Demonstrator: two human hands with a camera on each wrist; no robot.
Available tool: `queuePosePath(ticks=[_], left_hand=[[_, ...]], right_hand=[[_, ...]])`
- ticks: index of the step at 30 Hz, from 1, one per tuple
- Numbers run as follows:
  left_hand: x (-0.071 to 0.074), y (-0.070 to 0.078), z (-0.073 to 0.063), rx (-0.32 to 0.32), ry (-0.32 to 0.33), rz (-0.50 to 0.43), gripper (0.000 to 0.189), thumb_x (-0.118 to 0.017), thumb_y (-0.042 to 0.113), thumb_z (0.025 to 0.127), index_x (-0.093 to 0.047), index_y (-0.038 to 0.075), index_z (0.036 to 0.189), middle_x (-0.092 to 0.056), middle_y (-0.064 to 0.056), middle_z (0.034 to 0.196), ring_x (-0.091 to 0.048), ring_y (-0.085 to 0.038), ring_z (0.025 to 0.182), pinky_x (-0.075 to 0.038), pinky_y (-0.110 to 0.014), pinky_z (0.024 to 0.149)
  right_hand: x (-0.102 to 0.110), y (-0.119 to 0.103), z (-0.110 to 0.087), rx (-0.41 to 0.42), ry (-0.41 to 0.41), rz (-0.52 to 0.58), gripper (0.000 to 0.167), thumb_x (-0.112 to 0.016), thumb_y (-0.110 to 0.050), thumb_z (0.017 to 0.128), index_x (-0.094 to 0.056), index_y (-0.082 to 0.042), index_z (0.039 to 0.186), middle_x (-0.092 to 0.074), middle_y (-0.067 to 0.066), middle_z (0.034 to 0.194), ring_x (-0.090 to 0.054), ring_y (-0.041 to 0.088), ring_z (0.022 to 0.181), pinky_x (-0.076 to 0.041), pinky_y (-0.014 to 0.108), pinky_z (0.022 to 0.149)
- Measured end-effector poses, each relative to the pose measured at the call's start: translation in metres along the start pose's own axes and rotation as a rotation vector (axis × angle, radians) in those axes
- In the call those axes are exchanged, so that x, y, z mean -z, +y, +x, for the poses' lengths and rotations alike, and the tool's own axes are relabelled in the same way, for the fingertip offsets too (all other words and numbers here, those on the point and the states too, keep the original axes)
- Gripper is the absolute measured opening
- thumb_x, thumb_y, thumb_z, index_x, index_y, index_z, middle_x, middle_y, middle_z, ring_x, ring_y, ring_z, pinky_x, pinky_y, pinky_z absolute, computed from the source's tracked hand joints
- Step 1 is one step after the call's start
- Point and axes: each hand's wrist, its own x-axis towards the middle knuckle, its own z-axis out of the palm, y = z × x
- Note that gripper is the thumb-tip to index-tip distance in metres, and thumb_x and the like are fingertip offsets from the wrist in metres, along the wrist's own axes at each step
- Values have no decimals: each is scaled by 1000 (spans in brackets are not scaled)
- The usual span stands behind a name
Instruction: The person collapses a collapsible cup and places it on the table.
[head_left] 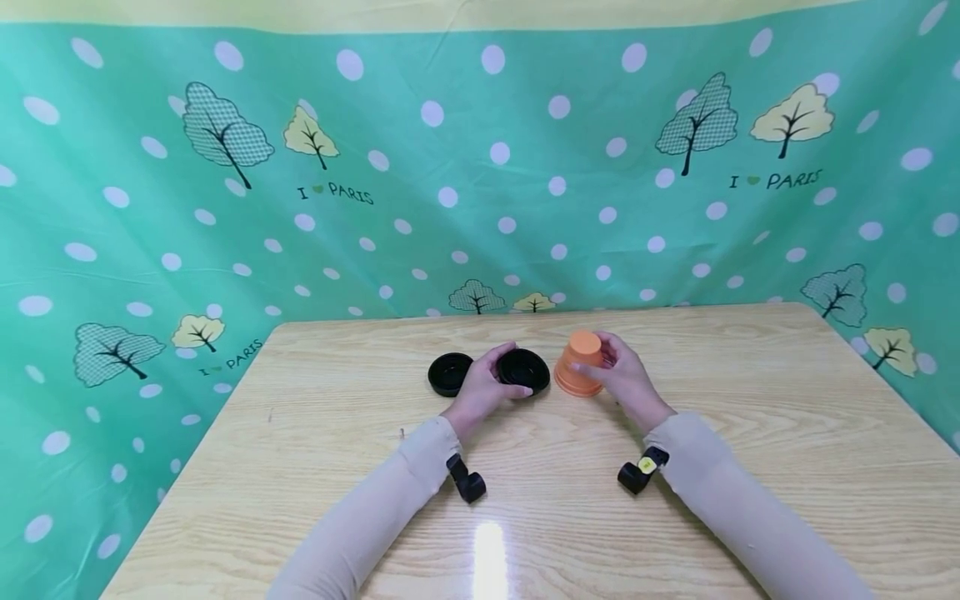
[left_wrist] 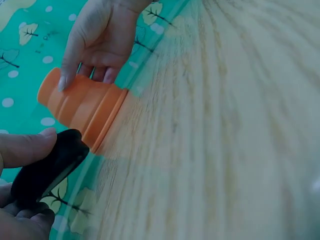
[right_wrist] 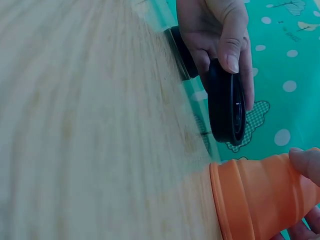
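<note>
My left hand point(head_left: 482, 393) grips a round, shallow black dish point(head_left: 523, 372) by its edge, thumb on the near side. The dish is held tilted, its hollow side partly facing up. Close to its right, my right hand point(head_left: 628, 377) holds an orange tapered cup point(head_left: 573, 382) with stepped bands, thumb on one side and fingers behind. The cup is upside down, its wide rim point(right_wrist: 218, 200) down at the table and its narrow end up. A second black dish point(head_left: 447, 377) lies left of my left hand, partly covered by it.
The light wood-grain table point(head_left: 360, 467) spreads around both hands. Behind it hangs a green dotted cloth point(head_left: 465, 167) printed with trees. A black strapped device sits on each wrist, the left one point(head_left: 470, 486) and the right one point(head_left: 637, 475).
</note>
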Motion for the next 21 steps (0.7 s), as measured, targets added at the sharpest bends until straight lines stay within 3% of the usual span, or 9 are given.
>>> queuePosePath(ticks=[12,21], left_hand=[[-2,-2,7,19,-15,49,81,-80,-5,68,-45,12,140,-46,-3,142,-43,-20,129,-36,-34,106],[1,0,5,42,-46,192,84,-77,-5,72,-38,11,144,-36,-5,149,-27,-23,139,-25,-40,112]], right_hand=[[-1,0,0,-12,16,12,69,-70,-8,85,-32,0,142,-39,19,142,-36,31,132,-29,40,111],[-2,3,1,4,24,12,66,-69,-5,84,-35,1,140,-41,20,141,-38,32,131,-30,40,110]])
